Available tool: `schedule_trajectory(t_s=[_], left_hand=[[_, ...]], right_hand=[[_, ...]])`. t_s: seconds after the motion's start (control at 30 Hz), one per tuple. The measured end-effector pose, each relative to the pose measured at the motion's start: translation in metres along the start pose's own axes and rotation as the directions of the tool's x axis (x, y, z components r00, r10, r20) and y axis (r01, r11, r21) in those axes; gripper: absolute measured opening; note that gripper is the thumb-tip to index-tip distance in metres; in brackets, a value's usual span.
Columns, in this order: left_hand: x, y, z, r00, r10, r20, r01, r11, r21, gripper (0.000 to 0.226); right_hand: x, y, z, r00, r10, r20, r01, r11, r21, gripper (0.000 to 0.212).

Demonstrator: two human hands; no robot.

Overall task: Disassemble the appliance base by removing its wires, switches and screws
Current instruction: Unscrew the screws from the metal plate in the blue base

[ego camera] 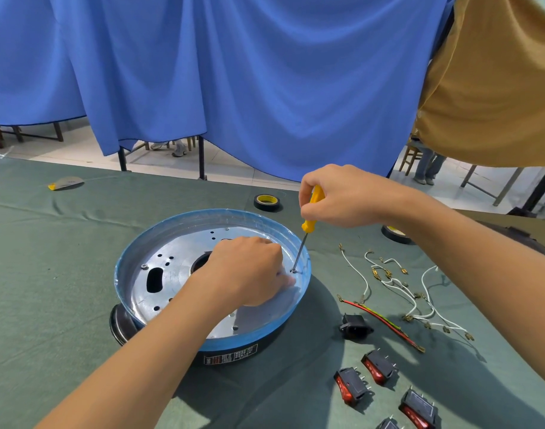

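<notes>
The round appliance base (135,274), with a blue-filmed rim and a silver metal plate inside, lies on the green cloth. My left hand (246,270) rests on the plate, fingers pressed down beside a screw (293,270) near the right rim. My right hand (342,196) grips a yellow-handled screwdriver (310,221), whose tip sits on that screw. Another screw (144,266) shows at the plate's left. To the right lie white wires (398,289), a red and yellow-green wire (385,323), a black socket (354,326) and several red rocker switches (378,366).
Two rolls of black tape (266,202) (395,234) lie behind the base and under my right arm. A yellow-edged scrap (65,183) lies far left. A blue curtain (234,72) hangs behind the table; a person in a tan shirt (497,82) stands at the right.
</notes>
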State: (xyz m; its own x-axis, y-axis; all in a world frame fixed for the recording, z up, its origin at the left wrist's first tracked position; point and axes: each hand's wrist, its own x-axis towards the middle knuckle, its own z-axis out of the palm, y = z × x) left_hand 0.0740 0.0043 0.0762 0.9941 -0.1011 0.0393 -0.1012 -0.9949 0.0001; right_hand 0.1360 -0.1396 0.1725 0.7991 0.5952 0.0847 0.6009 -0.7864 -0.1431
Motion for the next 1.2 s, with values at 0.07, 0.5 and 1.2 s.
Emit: schedule_trajectory(t_s=[0.07, 0.5, 1.2], left_hand=[[0.001, 0.001, 0.0, 1.0, -0.011, -0.021, 0.01, 1.0, -0.013, 0.041], [0.022, -0.013, -0.018, 0.991, 0.107, 0.075, -0.086, 0.967, -0.242, 0.033], [0.021, -0.007, -0.015, 0.996, 0.088, 0.024, -0.081, 0.978, -0.192, 0.027]], right_hand=[[0.001, 0.001, 0.001, 1.0, -0.004, -0.017, 0.004, 1.0, -0.021, 0.024], [-0.005, 0.007, -0.001, 0.988, -0.145, 0.052, 0.144, 0.989, 0.039, 0.027], [-0.008, 0.002, -0.004, 0.972, -0.217, 0.088, 0.217, 0.976, 0.009, 0.006]])
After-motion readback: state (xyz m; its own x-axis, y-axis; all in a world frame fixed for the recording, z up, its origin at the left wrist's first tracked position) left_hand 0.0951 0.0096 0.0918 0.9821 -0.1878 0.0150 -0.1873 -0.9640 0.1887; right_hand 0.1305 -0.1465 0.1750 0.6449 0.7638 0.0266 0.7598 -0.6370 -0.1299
